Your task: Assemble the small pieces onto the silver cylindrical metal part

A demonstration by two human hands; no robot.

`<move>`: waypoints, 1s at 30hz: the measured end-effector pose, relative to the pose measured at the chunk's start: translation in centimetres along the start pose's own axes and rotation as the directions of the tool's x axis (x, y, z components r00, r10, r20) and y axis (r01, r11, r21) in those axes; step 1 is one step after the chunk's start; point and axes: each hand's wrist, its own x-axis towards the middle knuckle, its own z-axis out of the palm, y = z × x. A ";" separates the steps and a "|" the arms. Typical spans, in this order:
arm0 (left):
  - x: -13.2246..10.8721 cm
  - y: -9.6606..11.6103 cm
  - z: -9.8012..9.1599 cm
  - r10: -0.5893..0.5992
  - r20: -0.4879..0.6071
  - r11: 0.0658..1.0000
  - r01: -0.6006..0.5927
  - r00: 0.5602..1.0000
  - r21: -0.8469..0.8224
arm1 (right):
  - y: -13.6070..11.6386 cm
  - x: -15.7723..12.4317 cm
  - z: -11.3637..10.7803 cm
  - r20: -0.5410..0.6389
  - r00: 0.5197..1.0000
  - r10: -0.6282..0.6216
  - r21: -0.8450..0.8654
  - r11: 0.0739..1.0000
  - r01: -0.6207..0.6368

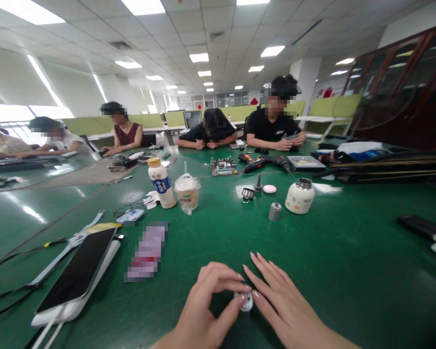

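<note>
At the front of the table, my left hand pinches a small round silver-white part between thumb and fingers. A dark hole shows in the part; its exact kind is hard to make out. My right hand lies just to the right, fingers stretched out over the table, its thumb tip at the part's edge. Farther off stand a grey metal cylinder, a cream round bottle without a lid, a metal piece with a ring, a dark stepped piece and a pink oval object.
On the left lie a phone on a white stand, cables and a blurred purple packet. Beyond are a drink bottle, a plastic cup, a circuit board and power drills. Several people sit around the green table.
</note>
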 end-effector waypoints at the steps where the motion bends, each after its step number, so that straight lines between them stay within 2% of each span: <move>1: 0.0 0.0 0.0 -0.009 -0.021 1.000 0.009 1.000 -0.014 | 0.0 0.0 0.0 0.001 1.000 0.003 0.001 1.000 -0.003; 6: 0.1 -0.6 -0.4 -0.068 -0.147 0.997 0.073 0.987 0.029 | -0.2 -0.2 -0.1 0.030 0.999 0.021 -0.008 1.000 -0.020; 10: 1.1 -3.3 -1.7 -0.134 -0.218 0.953 0.186 0.967 0.240 | -0.4 -0.1 -0.3 0.024 0.999 0.030 0.010 1.000 -0.030; 12: 1.5 -5.1 -2.3 -0.176 -0.219 0.899 0.247 0.960 0.362 | -0.4 -0.2 -0.4 0.024 0.999 0.035 0.014 0.999 -0.036; 14: 1.7 -6.7 -2.7 -0.256 -0.199 0.864 0.316 0.946 0.392 | -0.4 -0.2 -0.4 0.027 0.999 0.036 0.012 0.999 -0.037; 18: 1.6 -8.1 -2.9 -0.355 -0.175 0.811 0.395 0.918 0.431 | -0.5 -0.2 -0.4 0.041 0.998 0.040 0.004 0.999 -0.040; 21: 1.6 -8.1 -2.9 -0.355 -0.180 0.806 0.397 0.918 0.439 | -0.5 -0.2 -0.5 0.044 0.998 0.043 -0.002 0.999 -0.043; 24: 1.5 -7.3 -2.6 -0.303 -0.217 0.845 0.367 0.928 0.389 | -0.4 -0.2 -0.4 0.044 0.998 0.040 -0.007 0.999 -0.040; 27: 1.0 -5.3 -1.8 -0.190 -0.273 0.909 0.274 0.943 0.313 | -0.3 -0.1 -0.3 0.040 0.999 0.033 -0.011 0.999 -0.032; 30: 0.3 -2.4 -0.8 -0.096 -0.224 0.973 0.139 0.970 0.185 | -0.3 0.0 -0.2 0.022 1.000 0.022 -0.004 1.000 -0.021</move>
